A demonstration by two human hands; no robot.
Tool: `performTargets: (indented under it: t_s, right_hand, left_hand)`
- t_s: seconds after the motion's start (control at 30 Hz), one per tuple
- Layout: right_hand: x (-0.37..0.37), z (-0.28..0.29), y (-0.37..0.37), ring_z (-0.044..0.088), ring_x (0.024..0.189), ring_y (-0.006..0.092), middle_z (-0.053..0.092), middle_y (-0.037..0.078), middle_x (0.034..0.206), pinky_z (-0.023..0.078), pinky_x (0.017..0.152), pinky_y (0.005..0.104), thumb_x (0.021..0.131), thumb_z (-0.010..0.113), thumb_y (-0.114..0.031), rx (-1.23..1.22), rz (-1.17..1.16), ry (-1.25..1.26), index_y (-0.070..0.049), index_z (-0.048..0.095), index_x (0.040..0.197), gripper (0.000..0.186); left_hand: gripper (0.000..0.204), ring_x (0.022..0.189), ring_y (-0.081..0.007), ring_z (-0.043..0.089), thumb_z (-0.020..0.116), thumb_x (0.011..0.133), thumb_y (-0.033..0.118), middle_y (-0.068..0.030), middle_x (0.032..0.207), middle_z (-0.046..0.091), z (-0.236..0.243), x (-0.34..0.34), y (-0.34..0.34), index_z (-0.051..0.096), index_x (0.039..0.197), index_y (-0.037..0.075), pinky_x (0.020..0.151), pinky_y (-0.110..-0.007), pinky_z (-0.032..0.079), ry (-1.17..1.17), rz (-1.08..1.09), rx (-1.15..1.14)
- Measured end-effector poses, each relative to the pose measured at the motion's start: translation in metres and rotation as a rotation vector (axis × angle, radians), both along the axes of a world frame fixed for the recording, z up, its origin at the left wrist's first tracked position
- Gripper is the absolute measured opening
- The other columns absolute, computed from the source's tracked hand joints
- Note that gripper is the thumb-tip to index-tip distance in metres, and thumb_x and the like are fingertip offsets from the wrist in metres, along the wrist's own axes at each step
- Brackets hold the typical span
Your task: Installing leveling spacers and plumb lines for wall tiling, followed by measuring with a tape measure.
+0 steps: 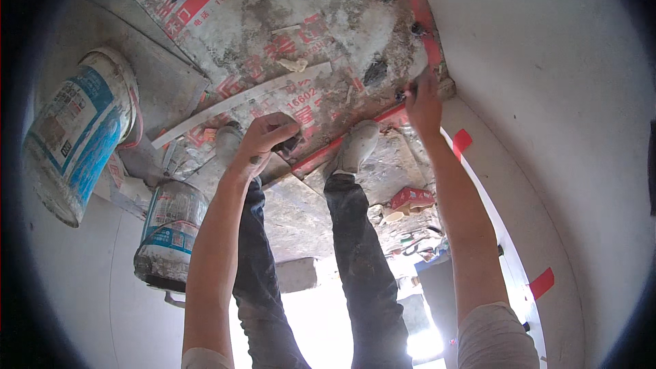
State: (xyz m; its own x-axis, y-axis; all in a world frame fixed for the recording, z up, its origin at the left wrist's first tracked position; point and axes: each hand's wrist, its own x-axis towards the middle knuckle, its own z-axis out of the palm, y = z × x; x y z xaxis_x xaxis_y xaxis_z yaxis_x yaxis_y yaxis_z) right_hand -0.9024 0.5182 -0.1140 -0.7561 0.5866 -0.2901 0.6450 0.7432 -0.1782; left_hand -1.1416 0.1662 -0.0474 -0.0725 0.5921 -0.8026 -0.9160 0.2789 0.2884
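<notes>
My left hand (pixel 263 140) is closed round a small dark object (pixel 290 143), too shadowed to name, low over the printed protective board (pixel 321 41) on the floor. My right hand (pixel 425 104), slightly blurred, is curled at the board's red-edged right side, by the corner against the white wall (pixel 526 61). Its fingertips are at a small dark piece (pixel 402 96), too indistinct to name. A pale strip (pixel 232 99) lies across the board left of my hands, and a crumpled scrap (pixel 292 65) is beyond it. My shoes (pixel 355 147) are just below the board's near edge.
Two grimy white-and-blue buckets (pixel 85 137) (pixel 167 225) are at the left. A long white strip or panel (pixel 507 263) with red tape (pixel 461 142) runs beside my right arm. A red box (pixel 410 199) and debris (pixel 427 246) lie behind my legs, where bright light shows.
</notes>
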Motion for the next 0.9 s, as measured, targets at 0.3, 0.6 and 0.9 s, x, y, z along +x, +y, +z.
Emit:
performTargets:
  t_s: [0.3, 0.6, 0.9]
  right_hand:
    - [0.003, -0.010, -0.034, 0.071, 0.103, 0.0459, 0.062, 0.023, 0.130, 0.060, 0.087, 0.0563, 0.092, 0.076, -0.018, -0.029, 0.215, -0.229, -0.008, 0.054, 0.138, 0.052]
    - [-0.002, 0.255, -0.176, 0.065, 0.082, 0.0144, 0.073, 0.008, 0.088, 0.053, 0.078, 0.0359, 0.106, 0.069, -0.032, -0.790, -0.796, 0.063, -0.001, 0.074, 0.111, 0.033]
    - [0.011, 0.630, -0.269, 0.069, 0.081, 0.0171, 0.073, 0.011, 0.090, 0.057, 0.075, 0.0360, 0.109, 0.068, -0.030, -0.828, -1.221, 0.673, 0.000, 0.071, 0.118, 0.032]
  left_hand:
    - [0.019, 0.075, -0.0073, 0.061, 0.081, 0.101, 0.024, 0.0029, 0.086, 0.069, 0.011, 0.044, 0.001, 0.078, 0.098, 0.006, 0.069, -0.027, 0.048, 0.076, 0.029, -0.036]
    - [0.024, 0.074, -0.0044, 0.055, 0.079, 0.103, 0.025, 0.0054, 0.081, 0.064, 0.142, 0.071, -0.017, 0.073, 0.088, 0.007, 0.067, -0.026, 0.042, 0.128, 0.021, -0.292]
    - [0.026, 0.071, -0.0056, 0.057, 0.076, 0.105, 0.029, 0.0019, 0.081, 0.068, 0.436, 0.135, 0.017, 0.076, 0.093, 0.006, 0.061, -0.026, 0.042, 0.333, -0.409, 0.184]
